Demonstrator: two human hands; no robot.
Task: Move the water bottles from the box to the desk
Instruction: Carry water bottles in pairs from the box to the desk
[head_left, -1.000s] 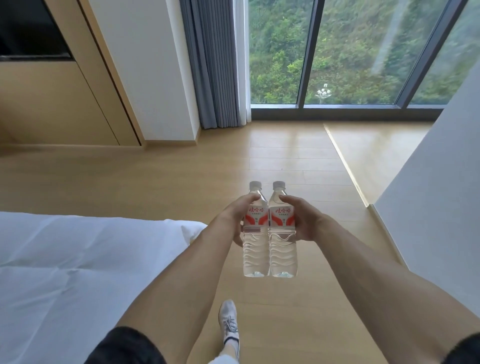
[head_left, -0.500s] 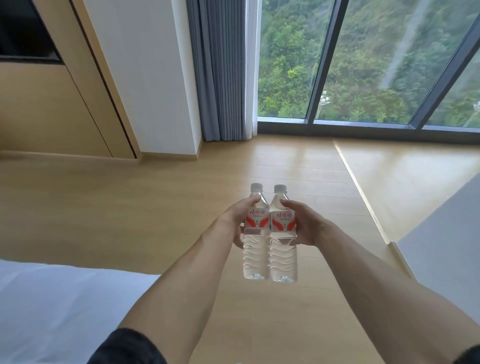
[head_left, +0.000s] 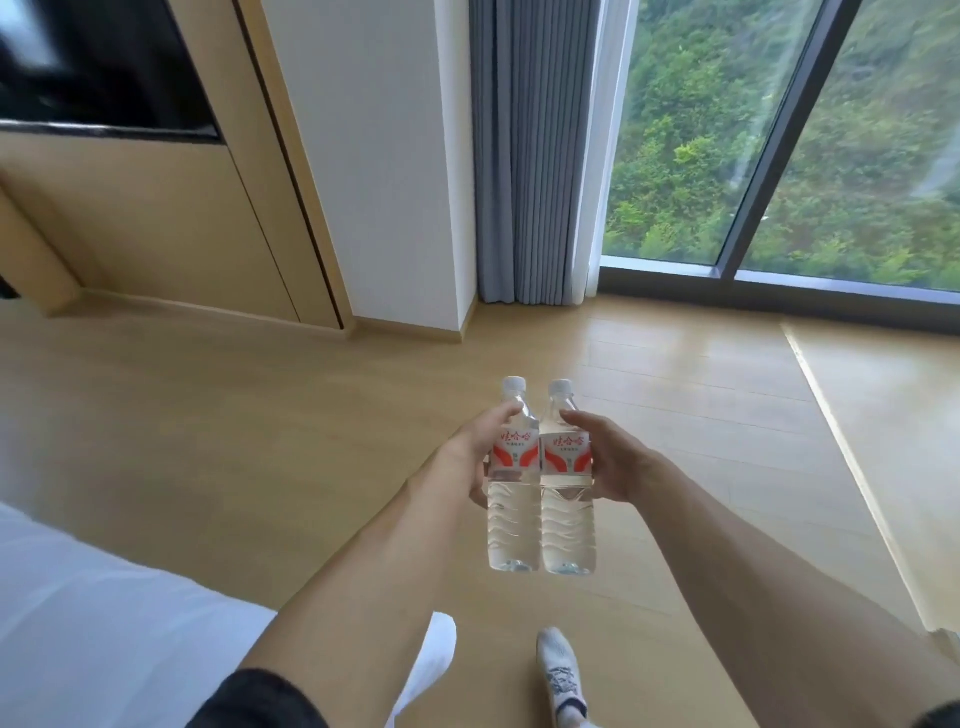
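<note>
Two clear water bottles with white caps and red-and-white labels hang upright side by side in front of me, above the wooden floor. My left hand (head_left: 467, 457) grips the left bottle (head_left: 513, 519) at its label. My right hand (head_left: 613, 462) grips the right bottle (head_left: 568, 525) the same way. The bottles touch each other. Neither the box nor the desk is in view.
A white bed (head_left: 104, 623) fills the lower left. Ahead on the left stand a wooden cabinet (head_left: 156, 223) under a dark screen (head_left: 104, 67), a white wall pillar (head_left: 384, 166) and grey curtains (head_left: 524, 156). Floor-to-ceiling windows (head_left: 779, 130) close the right side. My white shoe (head_left: 561, 675) is on the floor.
The view has swung left: the white surface at the right has left the frame and the cabinet and screen have come in. Both hands hold the bottles as before.
</note>
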